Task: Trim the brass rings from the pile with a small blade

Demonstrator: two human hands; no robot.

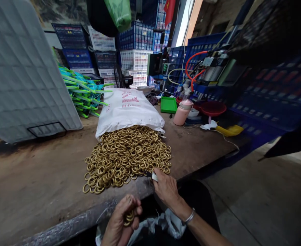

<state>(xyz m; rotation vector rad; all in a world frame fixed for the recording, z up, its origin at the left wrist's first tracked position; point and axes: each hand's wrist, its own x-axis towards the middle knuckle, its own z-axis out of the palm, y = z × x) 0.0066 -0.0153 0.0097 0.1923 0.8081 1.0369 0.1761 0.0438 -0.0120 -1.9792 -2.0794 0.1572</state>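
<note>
I see my left grip curled around a few rings; my right grip pinches a tool, the pile just beyond.

Rings half hidden in left grip, sack print apparently illegible

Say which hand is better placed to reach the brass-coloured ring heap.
Right hand, probably: though gripping a small object, it's beside the ring heap; the left hand sits farther back, holding rings.

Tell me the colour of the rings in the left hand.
The rings in the left hand are brassy gold, best seen in the head view.
</note>
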